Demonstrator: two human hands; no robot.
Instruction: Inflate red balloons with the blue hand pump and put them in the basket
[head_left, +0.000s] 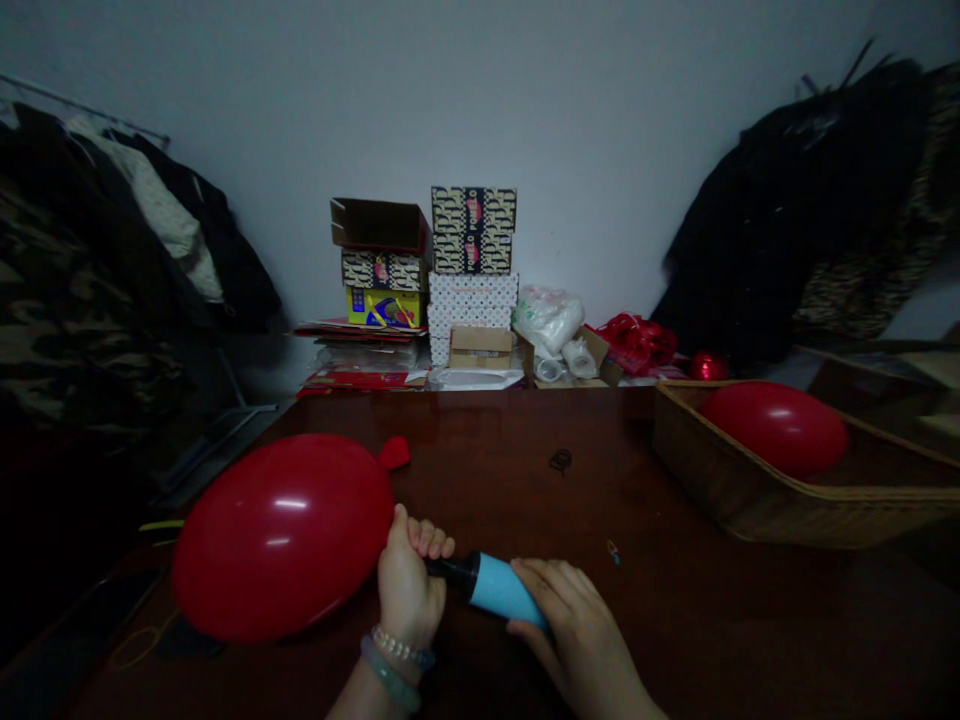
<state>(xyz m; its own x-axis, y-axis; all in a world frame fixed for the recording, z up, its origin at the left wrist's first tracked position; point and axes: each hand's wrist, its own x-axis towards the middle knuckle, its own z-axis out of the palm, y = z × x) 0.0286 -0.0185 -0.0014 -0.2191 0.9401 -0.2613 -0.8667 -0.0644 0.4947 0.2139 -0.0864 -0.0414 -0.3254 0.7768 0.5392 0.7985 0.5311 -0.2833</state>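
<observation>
A big inflated red balloon point(281, 535) lies on the dark wooden table point(525, 470) at the front left. My left hand point(409, 585) is closed round its neck where it meets the black nozzle of a light blue hand pump point(495, 585). My right hand point(574, 625) is wrapped round the pump's blue body from the right. A bead bracelet and a pale bangle sit on my left wrist. A small red flat piece point(394, 452) lies just behind the balloon.
A wicker tray point(750, 490) at the right holds another inflated red balloon point(776, 425). Stacked patterned boxes point(472, 270), plastic bags point(547, 320) and red packaging point(637, 345) line the table's far edge. Dark coats hang at both sides. A small dark ring point(559, 460) lies mid-table.
</observation>
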